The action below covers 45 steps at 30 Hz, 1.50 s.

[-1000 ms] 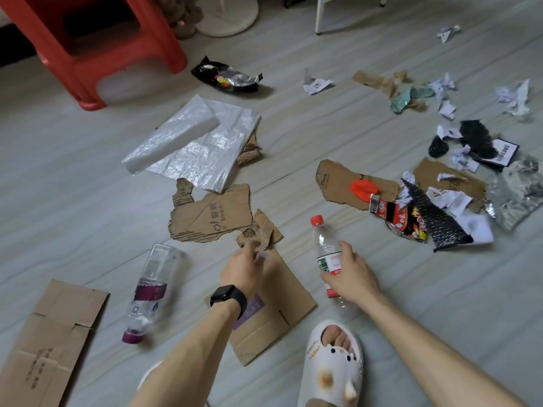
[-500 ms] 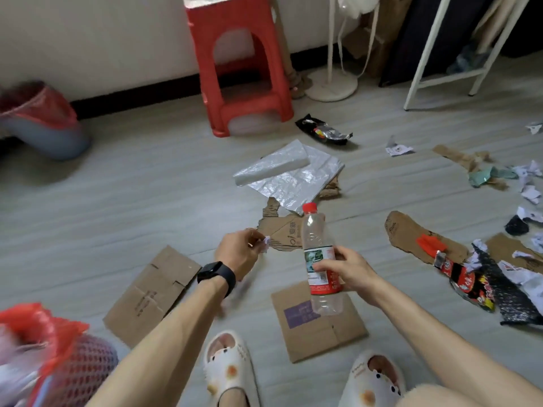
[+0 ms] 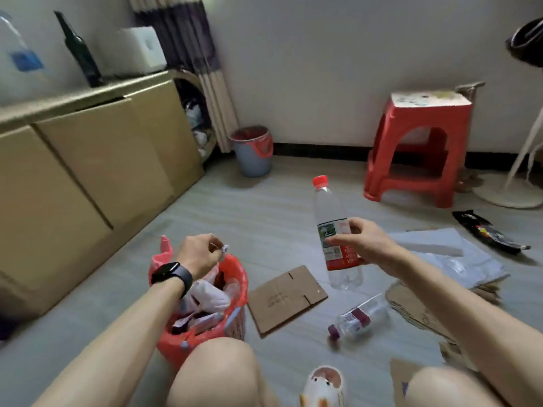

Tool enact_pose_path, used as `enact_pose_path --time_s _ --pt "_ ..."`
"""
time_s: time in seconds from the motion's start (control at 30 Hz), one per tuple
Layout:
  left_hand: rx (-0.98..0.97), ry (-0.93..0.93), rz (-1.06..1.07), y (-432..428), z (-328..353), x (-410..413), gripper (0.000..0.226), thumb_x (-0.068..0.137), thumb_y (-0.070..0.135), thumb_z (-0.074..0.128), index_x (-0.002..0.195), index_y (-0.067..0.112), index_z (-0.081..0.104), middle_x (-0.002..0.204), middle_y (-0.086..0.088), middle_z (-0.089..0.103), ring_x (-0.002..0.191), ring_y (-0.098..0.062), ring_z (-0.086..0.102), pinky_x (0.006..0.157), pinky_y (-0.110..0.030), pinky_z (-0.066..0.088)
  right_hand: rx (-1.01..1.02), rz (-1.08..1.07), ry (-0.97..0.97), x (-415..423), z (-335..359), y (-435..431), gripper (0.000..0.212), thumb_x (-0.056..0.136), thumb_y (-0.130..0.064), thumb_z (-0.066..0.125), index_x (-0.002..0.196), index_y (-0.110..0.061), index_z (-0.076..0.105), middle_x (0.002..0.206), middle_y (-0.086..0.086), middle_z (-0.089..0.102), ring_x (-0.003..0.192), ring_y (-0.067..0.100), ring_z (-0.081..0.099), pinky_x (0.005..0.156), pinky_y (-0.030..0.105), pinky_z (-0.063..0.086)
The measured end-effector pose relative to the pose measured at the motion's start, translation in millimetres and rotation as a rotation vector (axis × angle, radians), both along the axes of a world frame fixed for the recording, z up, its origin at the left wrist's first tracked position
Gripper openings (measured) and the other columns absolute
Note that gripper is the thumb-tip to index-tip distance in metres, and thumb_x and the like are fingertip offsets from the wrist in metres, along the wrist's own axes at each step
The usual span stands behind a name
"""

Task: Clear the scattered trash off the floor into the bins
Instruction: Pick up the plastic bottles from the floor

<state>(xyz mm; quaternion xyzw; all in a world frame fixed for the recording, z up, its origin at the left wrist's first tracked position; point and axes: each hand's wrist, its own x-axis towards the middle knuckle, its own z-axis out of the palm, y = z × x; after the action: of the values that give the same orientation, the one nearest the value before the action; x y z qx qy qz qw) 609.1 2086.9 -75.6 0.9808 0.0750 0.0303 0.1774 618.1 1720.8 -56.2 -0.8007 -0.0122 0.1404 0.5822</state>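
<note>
My right hand point(image 3: 365, 243) grips a clear plastic bottle point(image 3: 333, 227) with a red cap and red-green label, held upright in the air. My left hand point(image 3: 199, 254), with a black watch on the wrist, pinches a small white scrap point(image 3: 224, 248) just above a mesh bin lined with a red bag point(image 3: 235, 289), which is full of trash. A second bin point(image 3: 254, 157), grey with a red liner, stands by the far wall. On the floor lie another clear bottle with a purple label point(image 3: 360, 315), a flat cardboard piece point(image 3: 286, 298) and a white plastic sheet point(image 3: 446, 254).
Large cardboard boxes point(image 3: 88, 177) line the left side. A red plastic stool point(image 3: 420, 142) stands at the back right, with a fan base point(image 3: 511, 192) beside it. A black snack wrapper point(image 3: 487, 232) lies at right. More cardboard point(image 3: 417, 312) lies by my right knee.
I have turned left, bringing the red-lined bin under my left hand. My right hand lifted the bottle off the floor and carries it upright. The left hand keeps its small scrap.
</note>
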Motion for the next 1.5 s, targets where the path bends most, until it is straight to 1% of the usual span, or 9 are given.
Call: enact_pose_path --time_s 0.17,0.33,0.57,0.77,0.93,1.1,1.2,1.3,1.5 --pt "0.066 0.207 0.168 77 -62 -40 0.021 0.073 0.054 0.057 0.083 0.04 0.069 0.095 0.007 0.074 0.094 -0.02 0.069 0.078 -0.033 0.055 -0.129 0.133 -0.022 11 -8 71 0.042 0.071 -0.032 0.084 0.107 -0.024 0.066 0.095 0.0 0.074 0.083 0.016 0.074 0.075 0.038 0.061" --pt "0.005 0.346 0.17 80 -108 -66 0.032 0.081 0.046 0.055 0.11 0.036 0.063 0.111 0.005 0.069 0.103 -0.023 0.065 0.082 -0.031 0.053 -0.316 0.221 -0.05 18 -40 97 0.04 0.069 -0.031 0.086 0.103 -0.024 0.066 0.094 -0.003 0.073 0.084 0.012 0.07 0.079 0.036 0.06" --pt "-0.001 0.16 0.077 47 -100 -46 0.029 0.091 0.039 0.05 0.117 0.037 0.061 0.12 0.007 0.065 0.11 -0.019 0.061 0.089 -0.035 0.05 -0.469 0.221 -0.055 24 -54 84 0.047 0.066 -0.038 0.086 0.107 -0.028 0.065 0.093 -0.01 0.072 0.086 0.009 0.068 0.082 0.036 0.057" --pt "-0.103 0.036 -0.196 -44 -89 12 0.029 0.091 0.039 0.053 0.119 0.036 0.06 0.114 0.014 0.065 0.108 -0.009 0.061 0.089 -0.031 0.05 -0.489 0.055 -0.053 25 -43 26 0.043 0.073 -0.035 0.083 0.107 -0.027 0.059 0.096 -0.009 0.067 0.085 0.005 0.062 0.065 0.017 0.045" --pt "-0.129 0.236 -0.412 -138 -134 54 0.042 0.086 0.048 0.054 0.126 0.036 0.052 0.125 0.009 0.061 0.116 -0.013 0.058 0.094 -0.033 0.049 -0.444 -0.239 0.045 5 -75 -48 0.051 0.069 -0.032 0.082 0.109 -0.028 0.051 0.095 -0.012 0.065 0.088 0.008 0.062 0.071 0.028 0.047" --pt "-0.04 0.522 -0.493 -206 -213 61 0.071 0.083 0.051 0.06 0.144 0.024 0.038 0.144 -0.001 0.047 0.129 -0.022 0.047 0.101 -0.035 0.044 -0.354 -0.427 0.207 -23 -147 -97 0.091 0.061 -0.03 0.081 0.138 -0.037 0.033 0.116 -0.008 0.061 0.102 0.016 0.062 0.091 0.039 0.05" --pt "-0.013 0.661 -0.499 -227 -260 60 0.088 0.078 0.054 0.064 0.149 0.02 0.026 0.145 -0.008 0.042 0.13 -0.027 0.045 0.101 -0.04 0.044 -0.322 -0.445 0.307 -26 -190 -106 0.096 0.068 -0.022 0.079 0.146 -0.035 0.025 0.123 -0.004 0.06 0.11 0.02 0.06 0.094 0.039 0.047" --pt "0.056 0.689 -0.534 -242 -304 61 0.1 0.072 0.062 0.071 0.149 0.024 0.02 0.139 -0.005 0.041 0.124 -0.029 0.048 0.094 -0.043 0.048 -0.316 -0.471 0.392 -19 -243 -113 0.087 0.064 -0.022 0.079 0.135 -0.039 0.031 0.121 -0.006 0.063 0.106 0.017 0.063 0.096 0.042 0.05" --pt "0.041 0.717 -0.582 -244 -323 85 0.074 0.082 0.054 0.062 0.142 0.021 0.034 0.136 0.0 0.042 0.116 -0.025 0.055 0.087 -0.039 0.051 -0.328 -0.49 0.494 16 -289 -114 0.073 0.063 -0.018 0.079 0.116 -0.039 0.033 0.107 -0.005 0.062 0.09 0.009 0.062 0.074 0.032 0.048"
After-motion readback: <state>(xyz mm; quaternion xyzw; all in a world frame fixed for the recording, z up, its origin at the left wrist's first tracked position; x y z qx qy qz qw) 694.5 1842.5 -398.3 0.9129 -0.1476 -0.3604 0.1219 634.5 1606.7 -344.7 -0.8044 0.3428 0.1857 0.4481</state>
